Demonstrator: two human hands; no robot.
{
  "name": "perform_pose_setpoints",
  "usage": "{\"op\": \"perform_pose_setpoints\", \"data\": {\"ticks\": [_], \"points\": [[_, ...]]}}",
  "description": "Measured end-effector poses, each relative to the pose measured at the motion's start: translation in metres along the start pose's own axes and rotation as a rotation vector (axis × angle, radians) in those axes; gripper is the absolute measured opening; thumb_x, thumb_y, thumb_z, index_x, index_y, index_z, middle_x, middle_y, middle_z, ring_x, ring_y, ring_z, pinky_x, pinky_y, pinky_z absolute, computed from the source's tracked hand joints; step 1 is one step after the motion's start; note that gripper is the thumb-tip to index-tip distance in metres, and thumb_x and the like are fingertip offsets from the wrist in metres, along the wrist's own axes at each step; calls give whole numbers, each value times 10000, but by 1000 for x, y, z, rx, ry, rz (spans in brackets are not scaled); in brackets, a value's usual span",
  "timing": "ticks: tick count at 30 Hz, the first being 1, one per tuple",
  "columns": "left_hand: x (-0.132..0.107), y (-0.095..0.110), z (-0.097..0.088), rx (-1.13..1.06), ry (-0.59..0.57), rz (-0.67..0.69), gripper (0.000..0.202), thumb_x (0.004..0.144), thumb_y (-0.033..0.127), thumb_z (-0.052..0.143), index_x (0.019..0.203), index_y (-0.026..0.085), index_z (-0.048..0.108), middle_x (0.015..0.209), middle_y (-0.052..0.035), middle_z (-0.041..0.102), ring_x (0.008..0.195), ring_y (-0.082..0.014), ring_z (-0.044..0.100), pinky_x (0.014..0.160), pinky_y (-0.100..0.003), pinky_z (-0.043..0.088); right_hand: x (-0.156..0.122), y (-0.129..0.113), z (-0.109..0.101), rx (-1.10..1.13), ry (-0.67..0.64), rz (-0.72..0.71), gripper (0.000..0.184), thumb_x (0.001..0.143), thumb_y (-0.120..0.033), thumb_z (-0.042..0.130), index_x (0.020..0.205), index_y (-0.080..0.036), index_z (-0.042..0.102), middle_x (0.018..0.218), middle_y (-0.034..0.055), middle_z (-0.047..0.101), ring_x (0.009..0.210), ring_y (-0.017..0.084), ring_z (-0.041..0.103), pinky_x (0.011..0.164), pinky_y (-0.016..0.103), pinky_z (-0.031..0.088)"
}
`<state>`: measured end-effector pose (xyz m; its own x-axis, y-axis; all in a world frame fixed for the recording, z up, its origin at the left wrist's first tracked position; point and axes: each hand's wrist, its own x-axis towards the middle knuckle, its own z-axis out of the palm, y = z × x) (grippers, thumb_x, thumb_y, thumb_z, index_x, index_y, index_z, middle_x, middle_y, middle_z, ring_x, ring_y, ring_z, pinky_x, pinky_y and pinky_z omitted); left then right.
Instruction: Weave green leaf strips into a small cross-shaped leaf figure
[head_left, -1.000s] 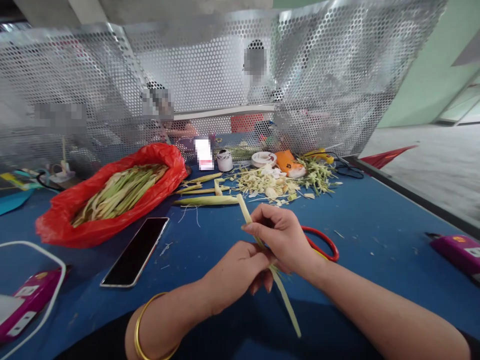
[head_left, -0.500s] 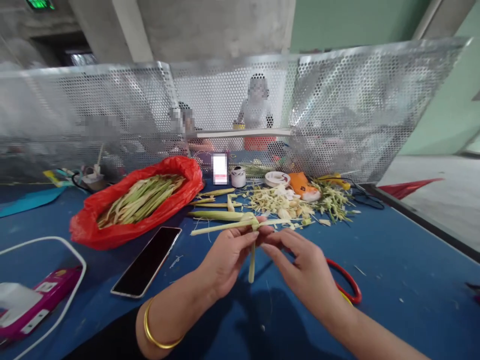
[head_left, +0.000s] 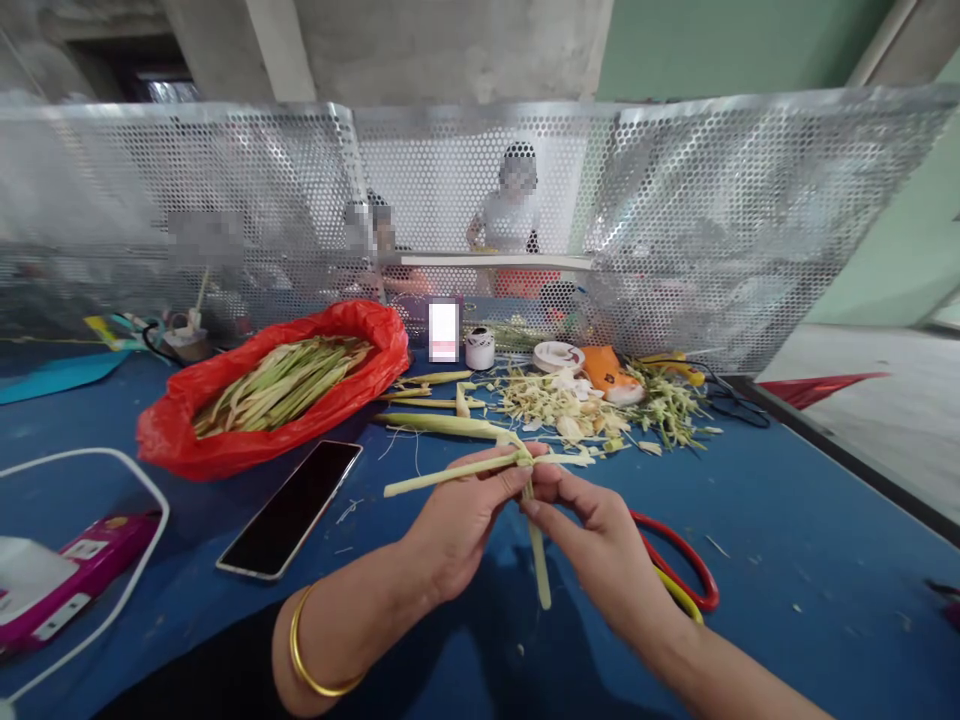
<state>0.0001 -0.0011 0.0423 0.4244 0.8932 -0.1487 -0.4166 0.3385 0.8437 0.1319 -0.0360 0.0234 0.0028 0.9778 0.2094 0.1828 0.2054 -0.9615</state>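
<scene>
Pale green leaf strips (head_left: 540, 565) cross in a small folded knot between my two hands, over the blue table. My left hand (head_left: 469, 510) pinches the knot between thumb and fingers; one strip end points left and another hangs down. On the other side, my right hand (head_left: 592, 520) closes thumb and fingertips on the strips just below the knot. Part of the knot is hidden by fingers. Behind it lies a longer green leaf piece (head_left: 435, 425). A pile of pale leaf scraps (head_left: 562, 405) is just beyond my hands.
A red plastic bag (head_left: 172, 440) of leaf strips and a phone (head_left: 292, 510) lie left. Nearby are a purple power strip (head_left: 97, 570) and white cable. Red-handled scissors (head_left: 697, 570) sit under my right wrist. Tape (head_left: 559, 356) and perforated metal panels (head_left: 480, 180) stand behind; people are beyond.
My hands have shifted slightly right with the knot. My right thumb and fingers have closed onto the strips, and the hanging end now slants right and reaches lower.
</scene>
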Motion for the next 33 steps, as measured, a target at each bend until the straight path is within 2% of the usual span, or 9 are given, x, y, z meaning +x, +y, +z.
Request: {"op": "perform_pose_setpoints", "data": {"ticks": [5, 8, 11, 13, 15, 19, 21, 26, 33], "points": [[1, 2, -1, -18, 2, -9, 211, 748, 167, 731, 957, 139, 716, 785, -47, 728, 802, -141, 675, 817, -228, 494, 1, 0, -2, -65, -47, -53, 116, 825, -278, 590, 783, -191, 656, 836, 30, 678, 831, 206, 593, 774, 303, 449], [4, 3, -3, -48, 2, -9, 165, 783, 150, 691, 948, 141, 703, 823, -41, 717, 787, -124, 666, 796, -221, 503, 0, -1, -5, -248, -50, -158, 139, 869, -264, 552, 768, -203, 625, 815, 27, 665, 788, 191, 583, 731, 293, 437], [6, 5, -6, -47, 7, -40, 143, 797, 124, 656, 937, 133, 690, 818, -45, 703, 749, -124, 661, 782, -248, 522, -2, -5, -13, -508, 83, -333, 174, 914, -291, 514, 786, -214, 603, 768, 30, 631, 720, 185, 554, 675, 300, 402], [6, 8, -8, -23, 6, -83, 158, 792, 112, 641, 942, 126, 686, 795, -45, 690, 681, -113, 643, 721, -248, 530, 0, -7, -20, -592, 203, -379, 147, 913, -315, 522, 846, -219, 609, 824, 48, 639, 766, 203, 563, 700, 315, 401], [5, 10, -9, 7, -11, -107, 185, 774, 114, 634, 952, 125, 685, 782, -37, 673, 618, -94, 605, 619, -220, 510, 3, -8, -24, -566, 210, -318, 141, 906, -338, 533, 899, -223, 614, 907, 61, 659, 844, 223, 583, 737, 323, 414], [2, 9, -7, 109, -52, -107, 182, 702, 161, 711, 878, 132, 673, 611, 33, 556, 497, -48, 474, 446, -150, 364, 7, -4, -21, -363, -6, -116, 167, 908, -353, 514, 875, -219, 609, 851, 35, 684, 817, 205, 611, 741, 305, 439], [2, 7, -7, 167, -43, -98, 188, 677, 212, 757, 813, 140, 649, 544, 67, 484, 440, -28, 389, 395, -140, 272, 7, -3, -17, -286, -43, -80, 168, 895, -354, 523, 851, -211, 598, 815, 24, 676, 787, 192, 602, 732, 295, 442], [4, 3, -7, 279, -20, -71, 262, 675, 333, 774, 810, 152, 642, 550, 64, 507, 410, -29, 373, 373, -160, 224, 7, -1, -12, -188, -79, -25, 231, 885, -376, 504, 748, -200, 565, 712, 7, 605, 696, 162, 528, 644, 267, 423], [6, 5, -11, 412, -58, -32, 215, 734, 341, 712, 768, 153, 616, 560, 52, 539, 390, -27, 366, 364, -168, 193, 6, -9, -23, -305, -123, 1, 241, 878, -353, 520, 688, -206, 519, 613, -35, 479, 591, 129, 411, 543, 238, 332]]}}
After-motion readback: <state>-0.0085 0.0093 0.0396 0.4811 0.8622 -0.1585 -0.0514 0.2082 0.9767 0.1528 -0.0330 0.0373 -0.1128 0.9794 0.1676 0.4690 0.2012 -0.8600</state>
